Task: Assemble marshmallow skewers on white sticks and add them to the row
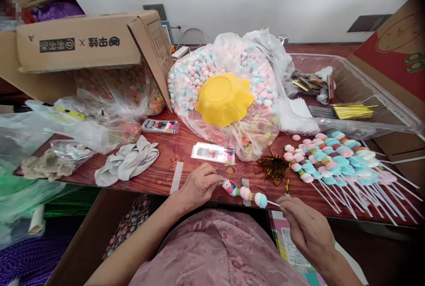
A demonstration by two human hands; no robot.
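A candy skewer (pixel 245 193) with pastel marshmallow pieces on a white stick lies across between my two hands, just above the table's front edge. My left hand (pixel 198 185) is closed on its upper end, fingers pinched near the top piece. My right hand (pixel 303 224) pinches the bare stick at the lower end. A pile of finished skewers (pixel 335 162) lies on the table to the right. Gold twist ties (pixel 272 167) sit in a small heap just beyond the skewer.
A large clear bag of marshmallows (pixel 199 78) with a yellow bowl (pixel 224 98) on it stands at centre. A cardboard box (pixel 89 40) leans at left. Grey cloths (pixel 128 162), a card (pixel 213 153) and a clear tray (pixel 365 100) are also on the red-brown table (pixel 166 153).
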